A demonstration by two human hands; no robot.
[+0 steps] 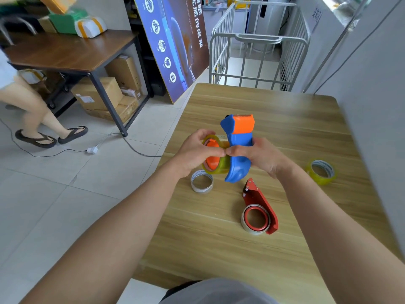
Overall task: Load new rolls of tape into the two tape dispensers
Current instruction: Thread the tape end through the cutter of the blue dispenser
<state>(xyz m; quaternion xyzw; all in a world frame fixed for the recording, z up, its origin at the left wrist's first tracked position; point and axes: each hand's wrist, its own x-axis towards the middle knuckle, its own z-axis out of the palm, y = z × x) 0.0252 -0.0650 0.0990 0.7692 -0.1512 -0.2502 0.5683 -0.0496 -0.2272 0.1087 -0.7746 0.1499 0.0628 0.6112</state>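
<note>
Above the wooden table [285,119] I hold a blue and orange tape dispenser [238,137] upright. My right hand [258,154] grips its blue body. A yellowish tape roll [219,166] sits on the dispenser's orange hub, and my left hand [197,152] clasps that roll from the left. A red metal dispenser [262,205] lies flat on the table nearer to me, with a nearly spent whitish roll [246,226] around its hub. A second yellowish roll [322,172] lies at the right. An empty cardboard core [201,181] stands below my left hand.
The floor drops away left of the table, with a cable and plug [92,149] on the tiles. Another person's legs [39,119] are at the far left by a dark desk [72,53]. A metal cart [258,47] stands behind; a grey wall [377,106] is on the right.
</note>
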